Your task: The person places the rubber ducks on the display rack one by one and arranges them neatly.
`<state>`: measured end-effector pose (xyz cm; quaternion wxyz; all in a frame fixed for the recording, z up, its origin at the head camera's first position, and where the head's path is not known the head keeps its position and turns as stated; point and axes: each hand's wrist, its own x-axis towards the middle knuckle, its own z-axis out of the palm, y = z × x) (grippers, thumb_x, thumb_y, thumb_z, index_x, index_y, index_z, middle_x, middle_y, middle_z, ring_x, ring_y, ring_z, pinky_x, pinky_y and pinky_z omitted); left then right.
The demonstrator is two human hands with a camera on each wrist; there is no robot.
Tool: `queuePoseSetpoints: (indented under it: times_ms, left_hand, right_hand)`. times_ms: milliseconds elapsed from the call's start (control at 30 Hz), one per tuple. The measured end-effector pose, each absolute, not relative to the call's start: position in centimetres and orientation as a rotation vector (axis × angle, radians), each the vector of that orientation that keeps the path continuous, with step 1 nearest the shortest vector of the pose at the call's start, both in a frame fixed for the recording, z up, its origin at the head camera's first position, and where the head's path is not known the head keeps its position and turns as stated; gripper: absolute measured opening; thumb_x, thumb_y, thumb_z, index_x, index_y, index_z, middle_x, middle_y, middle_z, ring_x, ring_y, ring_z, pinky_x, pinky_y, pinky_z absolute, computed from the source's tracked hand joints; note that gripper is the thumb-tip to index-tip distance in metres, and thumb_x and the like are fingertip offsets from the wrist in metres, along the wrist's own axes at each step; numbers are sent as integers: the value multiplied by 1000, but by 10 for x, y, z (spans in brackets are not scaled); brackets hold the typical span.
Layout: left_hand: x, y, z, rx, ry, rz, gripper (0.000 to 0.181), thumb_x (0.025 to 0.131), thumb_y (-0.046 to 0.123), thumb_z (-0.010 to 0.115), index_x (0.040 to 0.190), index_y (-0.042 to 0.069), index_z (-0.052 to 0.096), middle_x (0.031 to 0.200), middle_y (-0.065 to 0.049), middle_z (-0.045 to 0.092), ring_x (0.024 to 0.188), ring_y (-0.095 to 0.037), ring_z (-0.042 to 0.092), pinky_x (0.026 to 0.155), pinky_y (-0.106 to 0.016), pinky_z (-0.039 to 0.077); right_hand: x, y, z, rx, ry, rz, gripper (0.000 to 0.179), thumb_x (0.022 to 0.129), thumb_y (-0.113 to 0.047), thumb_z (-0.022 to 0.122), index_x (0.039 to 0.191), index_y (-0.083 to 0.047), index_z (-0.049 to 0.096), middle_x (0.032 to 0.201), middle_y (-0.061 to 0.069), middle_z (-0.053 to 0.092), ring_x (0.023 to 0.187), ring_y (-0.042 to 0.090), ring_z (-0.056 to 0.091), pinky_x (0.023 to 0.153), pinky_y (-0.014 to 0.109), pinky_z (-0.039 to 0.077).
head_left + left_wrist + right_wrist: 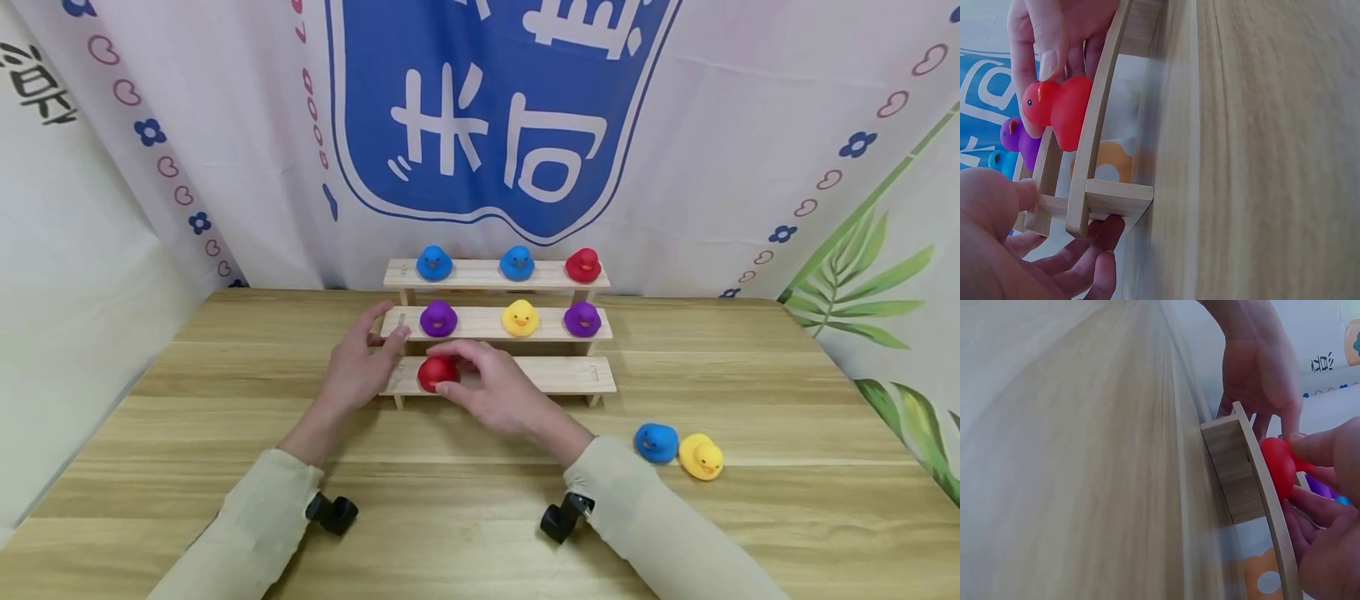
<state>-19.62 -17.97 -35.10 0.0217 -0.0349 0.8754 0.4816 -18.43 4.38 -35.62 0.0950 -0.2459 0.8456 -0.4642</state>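
Note:
A three-step wooden stand (547, 375) stands at the table's back. On its lowest step, near the left end, sits a red rubber duck (432, 372). My right hand (498, 387) holds this duck between thumb and fingers. In the left wrist view the red duck (1069, 112) is upright with its base against the board. My left hand (356, 362) grips the stand's left end, thumb at the middle step and fingers by the lowest step's leg. Behind, the middle step carries purple ducks (438, 318) (582, 319) either side of a yellow duck (521, 318).
Two blue ducks (434, 263) (517, 263) and a red duck (583, 265) sit on the top step. To the right on the wooden table (465, 517) lie a blue duck (656, 442) and a yellow duck (701, 457), side by side. A printed curtain (712, 167) hangs behind the stand.

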Motion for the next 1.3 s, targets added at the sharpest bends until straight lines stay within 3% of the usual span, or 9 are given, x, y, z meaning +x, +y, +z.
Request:
queuePoseSetpoints:
  times_ms: [300,700,1133,1300]
  left_hand:
    - [-196,-179,-352,-98,2709,1513,69,109,51,53,169,28,27,142,-26,63,123,-38,65,83,-34,56]
    - [-197,-179,-352,-116,2692,1511,70,109,52,53,170,31,25,144,-25,60,116,-35,65,80,-31,55]
    - [-197,-179,-352,-125,2677,1498,72,108,55,52,170,34,23,149,-23,57,125,-37,61,85,-35,57]
    - [-197,-179,-351,-129,2679,1503,71,108,53,52,170,32,24,148,-24,58,124,-37,63,83,-34,56]
  right_hand:
    - [-181,66,-351,-735,2537,-1321,42,101,-31,74,143,-28,65,148,-7,63,138,19,58,117,45,48]
    - [-170,110,-343,-826,2572,-1279,48,98,-33,78,144,-23,65,144,-1,68,134,22,62,115,46,52]
    - [-157,168,-343,-820,2597,-1281,45,99,-29,78,141,-18,66,138,0,71,127,22,67,109,54,54]
    - [-154,190,-344,-825,2581,-1313,41,100,-23,76,139,-17,66,137,2,72,126,23,67,106,51,56]
